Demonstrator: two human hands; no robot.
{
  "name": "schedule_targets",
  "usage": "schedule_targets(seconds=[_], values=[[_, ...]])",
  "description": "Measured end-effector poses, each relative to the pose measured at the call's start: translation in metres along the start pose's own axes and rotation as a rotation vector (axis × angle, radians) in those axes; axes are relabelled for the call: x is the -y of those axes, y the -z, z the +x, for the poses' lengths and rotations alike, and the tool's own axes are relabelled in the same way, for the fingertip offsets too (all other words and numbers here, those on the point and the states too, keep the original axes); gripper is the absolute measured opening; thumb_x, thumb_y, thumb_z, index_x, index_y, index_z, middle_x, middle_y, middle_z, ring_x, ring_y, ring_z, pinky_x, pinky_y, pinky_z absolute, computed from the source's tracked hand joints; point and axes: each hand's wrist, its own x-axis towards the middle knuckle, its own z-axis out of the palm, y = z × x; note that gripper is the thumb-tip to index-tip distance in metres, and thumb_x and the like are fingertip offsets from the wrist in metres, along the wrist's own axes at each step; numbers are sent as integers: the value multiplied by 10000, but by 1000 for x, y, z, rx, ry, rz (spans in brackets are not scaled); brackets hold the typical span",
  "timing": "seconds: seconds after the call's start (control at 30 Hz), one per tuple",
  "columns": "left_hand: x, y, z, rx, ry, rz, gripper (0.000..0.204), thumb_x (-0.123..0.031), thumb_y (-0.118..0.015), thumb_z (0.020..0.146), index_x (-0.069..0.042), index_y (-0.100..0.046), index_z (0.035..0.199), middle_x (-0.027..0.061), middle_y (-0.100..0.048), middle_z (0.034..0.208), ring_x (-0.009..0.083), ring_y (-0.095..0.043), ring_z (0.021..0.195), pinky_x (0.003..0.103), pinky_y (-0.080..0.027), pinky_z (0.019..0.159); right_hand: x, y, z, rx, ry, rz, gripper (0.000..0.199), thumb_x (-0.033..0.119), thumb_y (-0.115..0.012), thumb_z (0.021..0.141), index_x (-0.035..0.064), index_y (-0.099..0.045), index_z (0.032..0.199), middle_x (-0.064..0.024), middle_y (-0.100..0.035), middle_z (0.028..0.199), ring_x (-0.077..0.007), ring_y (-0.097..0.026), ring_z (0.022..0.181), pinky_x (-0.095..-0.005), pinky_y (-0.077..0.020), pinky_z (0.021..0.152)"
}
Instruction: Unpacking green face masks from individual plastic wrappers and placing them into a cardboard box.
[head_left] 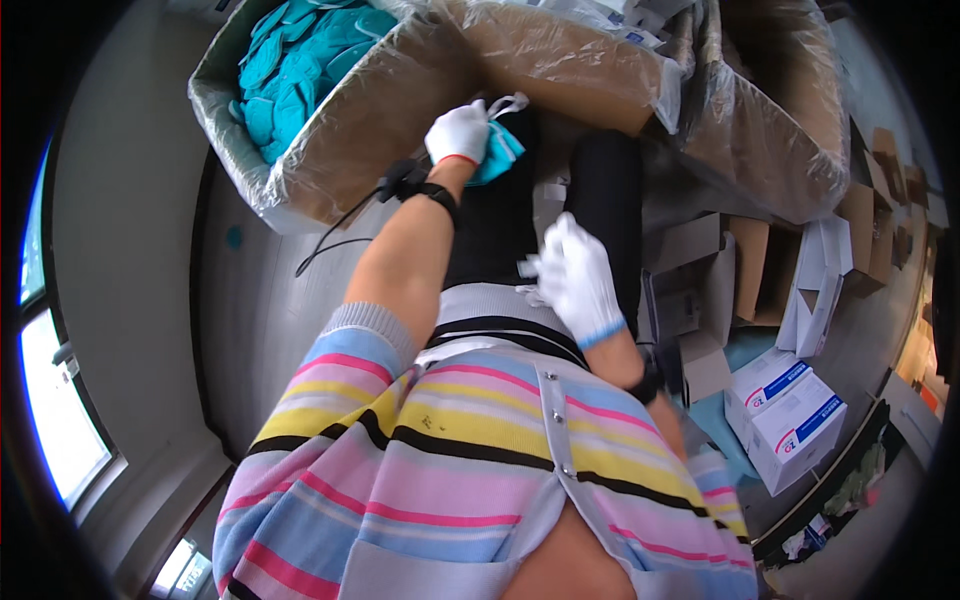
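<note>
My left hand (458,135), in a white knit glove, is closed on a teal face mask (500,152) above my lap. A white strap loops up from the mask beside the fingertips. My right hand (580,280), also in a white glove, is nearer to me over my right thigh. Its fingers are curled, with white bits showing at their left side; I cannot make out whether these are straps or glove fingers. Beyond my left hand stands a plastic-lined carton (370,130) heaped with similar teal masks (305,65).
A second lined carton (570,65) holds white packets, and a third (770,130) stands at the far right. Opened boxes (760,265) and closed white-and-blue boxes (795,425) lie on my right. A dark cable (325,250) hangs by my left wrist.
</note>
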Motion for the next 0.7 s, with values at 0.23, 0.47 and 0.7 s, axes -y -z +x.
schedule_targets(seconds=[0.23, 0.47, 0.7], values=[[8, 6, -8, -108, -30, -80, 462, -425, -422, 975, -81, -683, 813, 203, -673, 881, 408, -637, 874, 490, -501, 798, 28, 94, -25, -148, 468, -302, 348, 223, -492, 1022, 124, -430, 694, 25, -407, 621, -70, -405, 545, -238, -325, 486], [15, 121, 40, -881, -205, -558, 376, -242, -601, 945, -23, -512, 653, 207, -552, 695, 394, -547, 656, 472, -433, 632, 40, 98, -21, -133, 575, -379, 371, 289, -472, 1036, 75, -518, 737, -54, -544, 593, -81, -422, 455, -233, -323, 443], [120, 285, 178, -473, 247, -115, 684, -531, -232, 1018, -38, -692, 1126, 211, -667, 1140, 391, -594, 1112, 443, -444, 963, 39, 57, -26, -180, 527, -653, 366, 321, -479, 1028, 54, -574, 796, -48, -596, 638, -52, -439, 457, -203, -303, 406]])
